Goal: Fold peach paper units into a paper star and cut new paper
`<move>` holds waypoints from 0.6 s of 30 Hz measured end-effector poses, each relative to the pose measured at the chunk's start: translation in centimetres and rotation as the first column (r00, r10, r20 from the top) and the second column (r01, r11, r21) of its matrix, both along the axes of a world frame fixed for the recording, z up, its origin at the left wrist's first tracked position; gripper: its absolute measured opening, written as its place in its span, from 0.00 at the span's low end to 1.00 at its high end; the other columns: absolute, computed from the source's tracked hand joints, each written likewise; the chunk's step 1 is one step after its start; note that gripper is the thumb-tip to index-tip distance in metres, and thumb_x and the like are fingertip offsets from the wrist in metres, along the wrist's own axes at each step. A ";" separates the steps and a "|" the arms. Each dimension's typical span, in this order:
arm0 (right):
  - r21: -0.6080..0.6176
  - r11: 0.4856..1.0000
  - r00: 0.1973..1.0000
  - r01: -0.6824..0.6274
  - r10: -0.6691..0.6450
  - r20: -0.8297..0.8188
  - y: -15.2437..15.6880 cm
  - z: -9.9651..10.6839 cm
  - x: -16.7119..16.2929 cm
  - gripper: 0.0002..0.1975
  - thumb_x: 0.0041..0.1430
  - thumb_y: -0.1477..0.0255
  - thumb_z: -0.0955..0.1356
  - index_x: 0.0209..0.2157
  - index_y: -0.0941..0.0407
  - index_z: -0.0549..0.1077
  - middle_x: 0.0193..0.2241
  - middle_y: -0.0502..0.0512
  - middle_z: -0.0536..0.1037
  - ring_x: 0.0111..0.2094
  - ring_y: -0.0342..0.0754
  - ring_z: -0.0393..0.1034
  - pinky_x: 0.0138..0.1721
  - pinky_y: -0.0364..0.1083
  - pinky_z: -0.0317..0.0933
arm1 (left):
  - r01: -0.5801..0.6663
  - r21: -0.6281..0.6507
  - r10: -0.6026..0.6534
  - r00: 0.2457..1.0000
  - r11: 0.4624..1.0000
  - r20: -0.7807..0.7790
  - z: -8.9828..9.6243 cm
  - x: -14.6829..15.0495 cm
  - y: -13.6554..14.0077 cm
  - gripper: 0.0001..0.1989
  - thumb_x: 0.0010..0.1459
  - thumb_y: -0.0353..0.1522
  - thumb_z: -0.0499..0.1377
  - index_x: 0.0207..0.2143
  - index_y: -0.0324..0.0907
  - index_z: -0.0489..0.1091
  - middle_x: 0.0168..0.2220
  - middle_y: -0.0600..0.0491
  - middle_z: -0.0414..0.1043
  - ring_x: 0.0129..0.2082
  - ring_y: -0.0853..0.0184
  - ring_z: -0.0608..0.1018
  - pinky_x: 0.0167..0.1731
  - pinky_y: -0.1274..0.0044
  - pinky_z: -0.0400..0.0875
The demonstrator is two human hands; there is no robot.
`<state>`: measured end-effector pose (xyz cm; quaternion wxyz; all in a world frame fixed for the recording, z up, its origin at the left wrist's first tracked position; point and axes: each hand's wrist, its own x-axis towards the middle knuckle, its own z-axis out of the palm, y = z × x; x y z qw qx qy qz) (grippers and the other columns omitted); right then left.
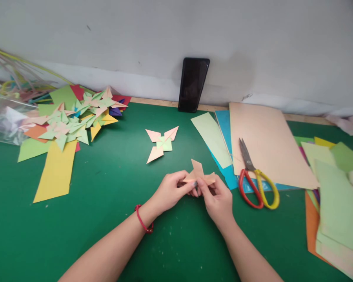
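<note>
Both hands hold a folded peach paper piece [198, 170] with several points, low over the green table. My left hand [174, 188] pinches its left side, the thumb pressed near the middle. On the right side, my right hand [219, 199] grips it with the thumb on the front and the fingers behind. The lower part of the paper is hidden by the fingers. Just beyond my hands lies a folded paper piece [164, 143] with peach points and a light green square part.
Red-and-yellow-handled scissors [253, 178] rest partly on a peach sheet [261, 141] at right. A black phone [193, 84] leans on the wall. Folded paper stars [66, 123] pile up at left beside a plastic bag [8, 117]. Coloured paper sheets [341, 207] lie far right.
</note>
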<state>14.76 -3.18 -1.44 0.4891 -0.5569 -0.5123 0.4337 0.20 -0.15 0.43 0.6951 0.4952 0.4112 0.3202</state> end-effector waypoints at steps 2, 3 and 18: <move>0.001 1.000 1.000 0.005 -0.005 0.009 0.0 0.0 -0.1 0.07 0.59 0.69 0.66 0.28 0.55 0.67 0.19 0.46 0.69 0.22 0.40 0.65 0.25 0.40 0.60 | -0.003 0.011 0.004 1.000 1.000 -0.018 0.1 0.0 0.0 0.15 0.58 0.37 0.57 0.23 0.42 0.56 0.24 0.55 0.73 0.29 0.67 0.78 0.32 0.77 0.72; 0.001 1.000 1.000 0.007 -0.007 0.009 0.0 0.0 -0.1 0.07 0.59 0.69 0.66 0.27 0.55 0.67 0.19 0.46 0.69 0.22 0.40 0.65 0.25 0.41 0.61 | -0.006 0.018 0.007 1.000 1.000 -0.025 0.2 0.0 -0.1 0.15 0.58 0.37 0.56 0.23 0.42 0.56 0.24 0.55 0.73 0.29 0.67 0.78 0.32 0.77 0.72; 0.057 0.991 0.992 0.121 -0.123 0.033 -0.2 0.0 -0.2 0.08 0.58 0.69 0.67 0.27 0.55 0.66 0.20 0.46 0.69 0.22 0.41 0.65 0.26 0.41 0.60 | -0.132 -0.025 0.132 0.991 0.991 0.010 0.0 0.2 -0.1 0.12 0.55 0.38 0.60 0.27 0.38 0.65 0.25 0.51 0.76 0.27 0.69 0.78 0.30 0.78 0.70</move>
